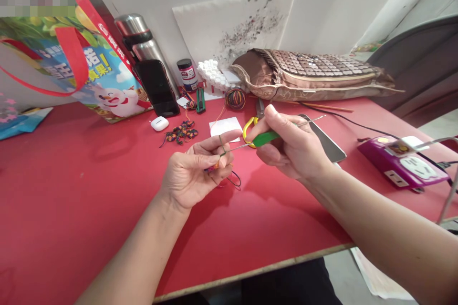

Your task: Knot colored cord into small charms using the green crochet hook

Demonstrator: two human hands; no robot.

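My right hand is closed around a crochet hook with a green grip, its thin metal tip pointing left. My left hand pinches a small multicoloured knotted piece between thumb and fingers, and the hook tip meets the thread there. A dark thread loops down from that hand onto the red table. A pile of small finished knotted pieces lies behind my left hand. A spool of multicoloured thread stands farther back.
Yellow-handled scissors, a white card, an earbud case, a black phone, a steel flask, a printed bag, a brown woven bag, a tablet and a purple power strip lie around. The table's front edge runs below my arms.
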